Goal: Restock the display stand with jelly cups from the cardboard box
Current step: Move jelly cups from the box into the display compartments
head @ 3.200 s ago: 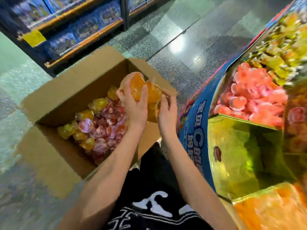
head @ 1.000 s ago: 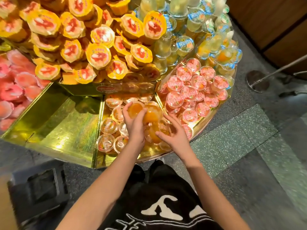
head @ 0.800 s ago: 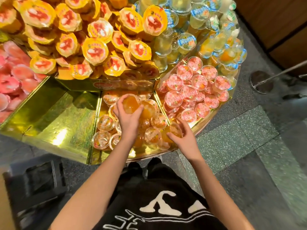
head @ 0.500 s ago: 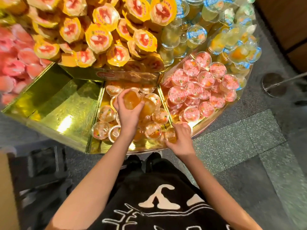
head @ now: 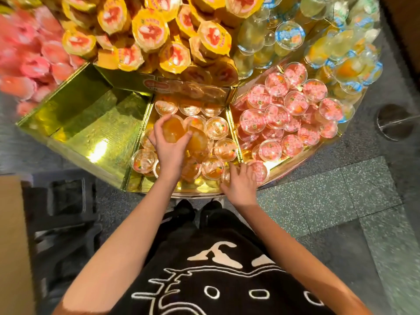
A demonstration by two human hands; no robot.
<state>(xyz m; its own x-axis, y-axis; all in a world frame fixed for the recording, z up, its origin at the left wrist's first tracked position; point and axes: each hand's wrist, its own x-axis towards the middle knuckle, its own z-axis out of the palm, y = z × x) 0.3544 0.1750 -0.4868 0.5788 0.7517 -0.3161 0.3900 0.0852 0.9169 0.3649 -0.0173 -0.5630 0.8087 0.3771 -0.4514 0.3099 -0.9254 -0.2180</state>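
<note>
Gripping rim-side cup [head: 225, 177]; R hand [head: 239, 187]

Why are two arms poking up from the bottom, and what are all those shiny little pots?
The arms belong to a person wearing a camera on the head, so you look down just as they do. There is only this one view. The left hand grips an orange jelly cup over the middle compartment of a gold display stand. The right hand touches a front cup at the near edge; I cannot tell if it grips it. Beside them sit pink-lidded cups, and yellow cups are piled behind.
</note>
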